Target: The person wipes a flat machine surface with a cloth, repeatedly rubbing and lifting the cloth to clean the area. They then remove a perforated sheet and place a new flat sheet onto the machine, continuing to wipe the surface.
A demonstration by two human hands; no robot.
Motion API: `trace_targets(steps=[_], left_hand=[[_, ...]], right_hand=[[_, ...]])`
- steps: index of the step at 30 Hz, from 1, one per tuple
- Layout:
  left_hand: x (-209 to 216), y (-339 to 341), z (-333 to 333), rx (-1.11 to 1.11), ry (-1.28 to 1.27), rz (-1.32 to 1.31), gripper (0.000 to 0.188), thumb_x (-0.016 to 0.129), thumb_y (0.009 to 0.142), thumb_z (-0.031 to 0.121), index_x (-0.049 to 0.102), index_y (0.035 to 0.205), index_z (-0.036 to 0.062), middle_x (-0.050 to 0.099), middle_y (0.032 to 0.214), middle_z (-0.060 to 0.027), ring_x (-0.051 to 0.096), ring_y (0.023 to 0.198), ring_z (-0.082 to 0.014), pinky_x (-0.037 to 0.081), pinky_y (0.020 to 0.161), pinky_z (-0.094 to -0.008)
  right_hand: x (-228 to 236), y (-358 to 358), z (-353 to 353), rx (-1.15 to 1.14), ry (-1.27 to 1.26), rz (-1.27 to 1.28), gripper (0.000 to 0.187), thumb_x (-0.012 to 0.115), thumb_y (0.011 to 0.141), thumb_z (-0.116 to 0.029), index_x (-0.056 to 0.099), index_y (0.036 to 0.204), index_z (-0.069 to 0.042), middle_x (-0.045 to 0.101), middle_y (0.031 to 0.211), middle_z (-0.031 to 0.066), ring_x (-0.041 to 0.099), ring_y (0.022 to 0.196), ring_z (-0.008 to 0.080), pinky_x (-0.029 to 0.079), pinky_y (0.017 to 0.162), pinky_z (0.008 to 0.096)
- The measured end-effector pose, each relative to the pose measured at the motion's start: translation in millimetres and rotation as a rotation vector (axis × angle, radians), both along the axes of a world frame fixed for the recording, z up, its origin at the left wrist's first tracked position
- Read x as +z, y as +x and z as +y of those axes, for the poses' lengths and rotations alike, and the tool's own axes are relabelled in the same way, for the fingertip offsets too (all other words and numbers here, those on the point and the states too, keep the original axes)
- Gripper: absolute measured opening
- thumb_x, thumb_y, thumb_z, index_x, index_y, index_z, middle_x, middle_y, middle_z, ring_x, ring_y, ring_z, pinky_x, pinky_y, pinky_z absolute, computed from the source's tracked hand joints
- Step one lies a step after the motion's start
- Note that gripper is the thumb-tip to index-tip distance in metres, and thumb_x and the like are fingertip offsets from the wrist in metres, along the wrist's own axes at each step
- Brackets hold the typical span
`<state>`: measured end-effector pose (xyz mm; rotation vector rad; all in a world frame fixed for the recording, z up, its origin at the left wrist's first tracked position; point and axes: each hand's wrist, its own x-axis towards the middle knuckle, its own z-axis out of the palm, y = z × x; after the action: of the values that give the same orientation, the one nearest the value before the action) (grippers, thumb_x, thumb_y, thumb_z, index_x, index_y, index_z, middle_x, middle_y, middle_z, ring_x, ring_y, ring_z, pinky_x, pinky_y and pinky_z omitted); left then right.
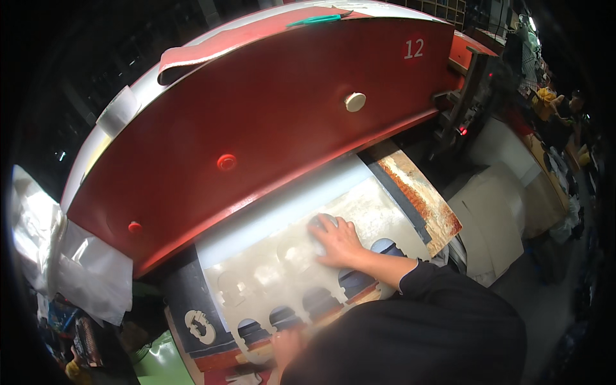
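A beige sheet [350, 208] lies across the bed under a red machine head, with a row of arch-shaped holes [285, 317] along its near side. My right hand [339, 244] rests on the sheet's middle. Its fingers curl over a rounded greyish thing [329, 220], mostly hidden, whose kind I cannot make out. Fainter rounded outlines show on the sheet to the left of that hand. At the sheet's near edge is my left hand [287, 346], beside the holes. It is blurred and partly covered by my dark sleeve, so its grip does not show.
The red machine head [289, 122] spans the far side, with round knobs on its front. Teal snips [319, 20] lie on top. A pale curved piece [200, 326] sits on the dark board at left. Plastic sheeting [96, 269] hangs far left; large beige sheets [491, 218] lie right.
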<state>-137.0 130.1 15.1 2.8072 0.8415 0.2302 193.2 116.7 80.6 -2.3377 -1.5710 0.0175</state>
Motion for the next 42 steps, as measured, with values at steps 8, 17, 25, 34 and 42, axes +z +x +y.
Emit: trace_targets(steps=[8,17,25,34,42], left_hand=[[8.5,-2.6,-10.2,0.022,-0.017,-0.079,0.042,0.073,0.066,0.025,0.065,0.107,0.0189,0.054,0.085,-0.009,0.055,0.084,-0.0305,0.042,0.081,-0.0465],[10.8,-1.2,-7.7,0.011,-0.047,-0.096,0.05,0.078,0.058,0.018,0.063,0.106,0.0166,0.053,0.088,-0.0094,0.054,0.089,-0.0312,0.042,0.082,-0.0461],[9.7,-1.4,-6.6,0.009,-0.031,-0.101,0.054,0.08,0.056,0.018,0.062,0.107,0.0164,0.053,0.089,-0.009,0.054,0.09,-0.0312,0.042,0.083,-0.0468],[22.7,10.3,17.8,-0.055,-0.051,-0.16,0.054,0.079,0.057,0.014,0.064,0.109,0.0161,0.055,0.09,-0.0091,0.054,0.09,-0.0316,0.042,0.084,-0.0448],[3.5,59.7,100.8,-0.023,0.105,-0.246,0.048,0.084,0.05,0.014,0.063,0.093,0.0114,0.054,0.089,-0.0107,0.054,0.086,-0.0342,0.045,0.075,-0.0452]], right_hand=[[7.1,65.3,-2.9,-0.072,0.428,1.309,0.067,0.081,0.072,-0.018,0.055,0.131,-0.003,0.057,0.13,0.0122,0.051,0.123,0.0236,0.041,0.103,0.0342],[-4.0,95.5,-51.3,-0.019,0.085,0.114,0.077,0.08,0.061,-0.039,0.058,0.131,-0.017,0.048,0.142,0.0103,0.046,0.125,0.034,0.036,0.106,0.0439],[-9.2,95.8,-49.6,-0.01,0.036,0.06,0.074,0.079,0.063,-0.038,0.058,0.131,-0.018,0.047,0.143,0.011,0.046,0.126,0.035,0.036,0.106,0.0453],[22.0,162.0,-75.3,-0.337,0.551,0.461,0.051,0.071,0.084,-0.034,0.06,0.122,-0.003,0.066,0.115,0.0159,0.063,0.106,0.0303,0.049,0.094,0.0364],[111.5,203.9,0.2,-0.264,0.664,0.038,0.026,0.062,0.091,-0.029,0.067,0.088,-0.003,0.066,0.084,0.0149,0.065,0.078,0.0297,0.05,0.069,0.038]])
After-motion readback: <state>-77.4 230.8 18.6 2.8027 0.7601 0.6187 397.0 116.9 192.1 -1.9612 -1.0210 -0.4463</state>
